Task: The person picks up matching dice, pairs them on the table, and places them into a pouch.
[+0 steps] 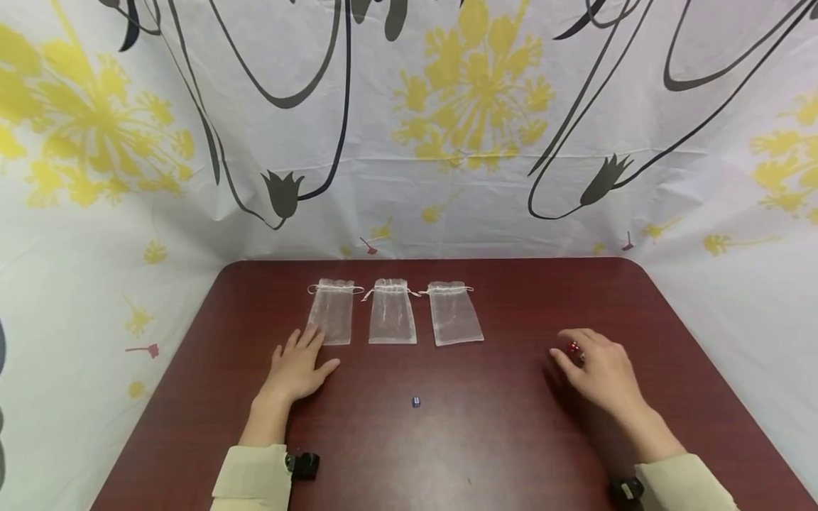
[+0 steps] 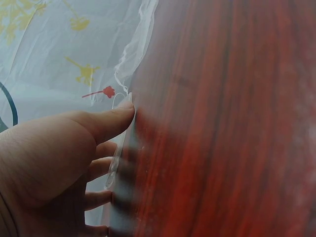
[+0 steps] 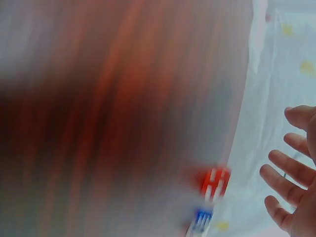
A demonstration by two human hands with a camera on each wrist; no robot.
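My left hand lies flat with fingers spread, its fingertips on the lower left corner of the leftmost sheer white drawstring bag. Two more such bags, a middle one and a right one, lie beside it in a row. Over the table's right side, my right hand is held with loosely bent, parted fingers. A small red die with white marks shows between thumb and fingers in the head view. The right wrist view has the red die and a blue die, blurred, apart from the fingers.
Nearer the middle of the dark red wooden table lies a small blue die with white marks. A white cloth with yellow and grey flower prints hangs behind the table and at its sides.
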